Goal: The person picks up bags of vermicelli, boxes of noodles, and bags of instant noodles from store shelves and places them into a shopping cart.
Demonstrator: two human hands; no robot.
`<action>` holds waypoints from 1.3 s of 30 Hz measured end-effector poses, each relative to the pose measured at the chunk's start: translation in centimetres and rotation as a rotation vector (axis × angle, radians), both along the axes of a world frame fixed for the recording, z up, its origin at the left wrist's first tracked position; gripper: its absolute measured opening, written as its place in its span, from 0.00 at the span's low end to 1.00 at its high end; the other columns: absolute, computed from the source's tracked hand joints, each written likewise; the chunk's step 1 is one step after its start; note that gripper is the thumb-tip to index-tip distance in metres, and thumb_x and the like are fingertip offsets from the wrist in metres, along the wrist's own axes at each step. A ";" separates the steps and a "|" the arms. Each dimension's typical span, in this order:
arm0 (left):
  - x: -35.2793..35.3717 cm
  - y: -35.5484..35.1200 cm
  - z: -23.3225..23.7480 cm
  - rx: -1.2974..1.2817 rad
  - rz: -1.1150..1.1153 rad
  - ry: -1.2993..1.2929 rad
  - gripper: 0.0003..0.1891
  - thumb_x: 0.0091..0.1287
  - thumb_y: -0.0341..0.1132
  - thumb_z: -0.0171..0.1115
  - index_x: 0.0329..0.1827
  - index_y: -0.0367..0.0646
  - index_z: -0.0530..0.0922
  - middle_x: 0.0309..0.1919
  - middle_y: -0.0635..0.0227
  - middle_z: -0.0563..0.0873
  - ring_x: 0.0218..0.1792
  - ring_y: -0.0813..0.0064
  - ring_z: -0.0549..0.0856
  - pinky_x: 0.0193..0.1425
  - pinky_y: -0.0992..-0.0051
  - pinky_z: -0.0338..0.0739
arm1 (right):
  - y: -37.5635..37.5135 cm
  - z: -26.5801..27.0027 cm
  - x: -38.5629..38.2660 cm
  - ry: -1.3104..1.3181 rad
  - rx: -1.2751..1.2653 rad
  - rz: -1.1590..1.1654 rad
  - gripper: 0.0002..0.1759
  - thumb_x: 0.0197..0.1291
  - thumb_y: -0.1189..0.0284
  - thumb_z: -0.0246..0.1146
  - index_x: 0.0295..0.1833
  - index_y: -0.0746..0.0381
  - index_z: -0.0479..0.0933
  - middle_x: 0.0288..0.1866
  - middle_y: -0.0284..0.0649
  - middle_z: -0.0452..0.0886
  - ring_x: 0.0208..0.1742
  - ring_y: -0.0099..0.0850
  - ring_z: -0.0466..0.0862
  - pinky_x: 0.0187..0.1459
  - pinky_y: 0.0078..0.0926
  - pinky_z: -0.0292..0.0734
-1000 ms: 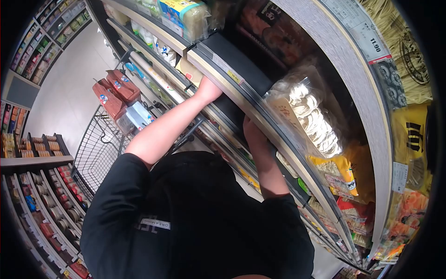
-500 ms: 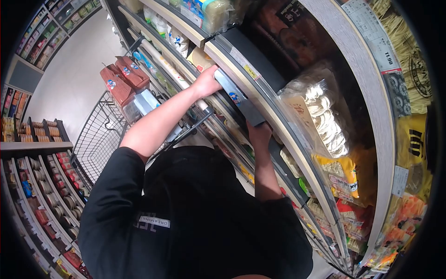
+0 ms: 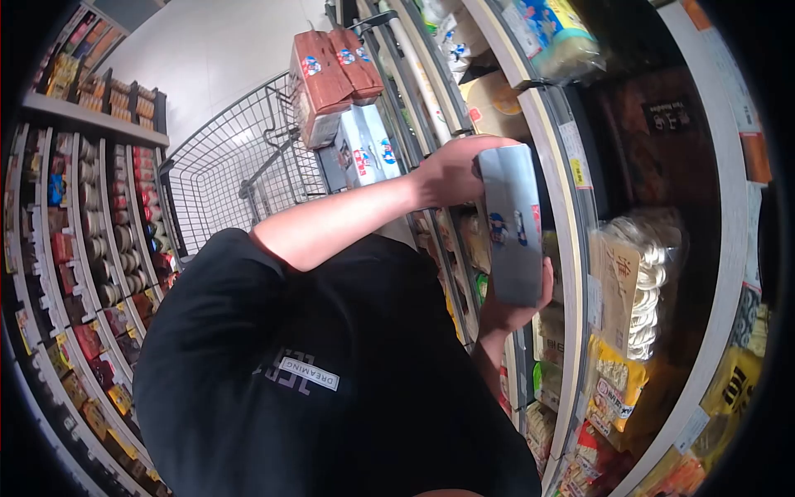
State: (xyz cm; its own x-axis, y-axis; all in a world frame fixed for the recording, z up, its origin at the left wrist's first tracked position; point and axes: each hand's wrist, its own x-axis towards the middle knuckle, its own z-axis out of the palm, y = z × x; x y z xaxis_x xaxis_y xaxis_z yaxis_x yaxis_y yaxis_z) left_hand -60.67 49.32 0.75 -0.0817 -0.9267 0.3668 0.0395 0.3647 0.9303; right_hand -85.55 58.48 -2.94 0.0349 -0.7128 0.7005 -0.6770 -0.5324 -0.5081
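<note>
A long grey-blue box (image 3: 512, 228) with small blue cartoon figures on it is held up between my hands, before the shelf edge (image 3: 567, 199). My left hand (image 3: 454, 172) is closed on its upper end. My right hand (image 3: 517, 313) grips the lower end, partly hidden behind the box. To the left, a wire shopping cart (image 3: 219, 137) bears red-brown packages (image 3: 327, 74) and a white-blue package (image 3: 368, 145) at its near side.
Shelves on the right hold a bag of pale coiled noodles (image 3: 646, 290), a yellow noodle bag (image 3: 617, 385) and a blue-yellow bag (image 3: 551, 33). Across the aisle floor (image 3: 195, 41), another shelf rack (image 3: 91, 224) with packed goods curves down the left side.
The view has turned, and cart and shelves appear further right. Both hands still hold the box, which now shows larger and more upright in the view.
</note>
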 end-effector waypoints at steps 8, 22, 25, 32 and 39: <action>9.5 5.0 8.6 -0.088 -0.105 -0.116 0.37 0.59 0.17 0.66 0.76 0.41 0.74 0.68 0.62 0.82 0.73 0.68 0.77 0.79 0.66 0.68 | 1.4 5.6 2.7 0.152 -0.091 0.145 0.42 0.47 0.69 0.85 0.66 0.68 0.73 0.60 0.48 0.81 0.60 0.47 0.85 0.65 0.43 0.79; 19.9 10.0 0.2 0.378 0.445 0.137 0.29 0.77 0.46 0.67 0.71 0.35 0.73 0.61 0.63 0.84 0.63 0.75 0.81 0.70 0.70 0.74 | -1.2 3.6 18.9 -0.420 0.911 0.647 0.45 0.55 0.71 0.81 0.71 0.69 0.62 0.63 0.49 0.76 0.64 0.38 0.81 0.65 0.39 0.78; 20.7 9.4 -3.4 0.350 0.429 0.217 0.28 0.77 0.47 0.67 0.71 0.36 0.73 0.60 0.63 0.85 0.62 0.75 0.82 0.70 0.70 0.75 | -0.5 0.2 19.9 -0.402 0.906 0.669 0.43 0.56 0.71 0.80 0.70 0.70 0.61 0.63 0.52 0.76 0.64 0.40 0.81 0.65 0.40 0.77; 21.0 8.5 -8.6 0.318 0.422 0.253 0.19 0.78 0.42 0.61 0.62 0.36 0.79 0.53 0.68 0.84 0.57 0.76 0.81 0.66 0.73 0.74 | 1.6 -2.6 19.8 -0.113 0.705 0.648 0.46 0.50 0.69 0.82 0.69 0.69 0.63 0.61 0.54 0.76 0.61 0.45 0.82 0.63 0.42 0.77; 21.4 7.8 -11.2 0.288 0.517 0.379 0.19 0.70 0.38 0.55 0.58 0.35 0.81 0.50 0.64 0.86 0.55 0.72 0.82 0.65 0.72 0.72 | 2.1 -3.0 20.4 0.068 0.514 0.667 0.49 0.42 0.63 0.86 0.66 0.68 0.67 0.60 0.52 0.75 0.60 0.51 0.80 0.61 0.45 0.78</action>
State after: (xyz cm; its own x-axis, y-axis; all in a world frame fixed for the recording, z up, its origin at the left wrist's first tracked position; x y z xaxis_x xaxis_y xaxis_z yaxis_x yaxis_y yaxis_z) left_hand -39.27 57.07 -10.48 0.4804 -0.8769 0.0173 0.2684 0.1658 0.9489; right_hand -65.17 60.60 -5.90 0.5917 -0.7573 0.2762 -0.3404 -0.5453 -0.7660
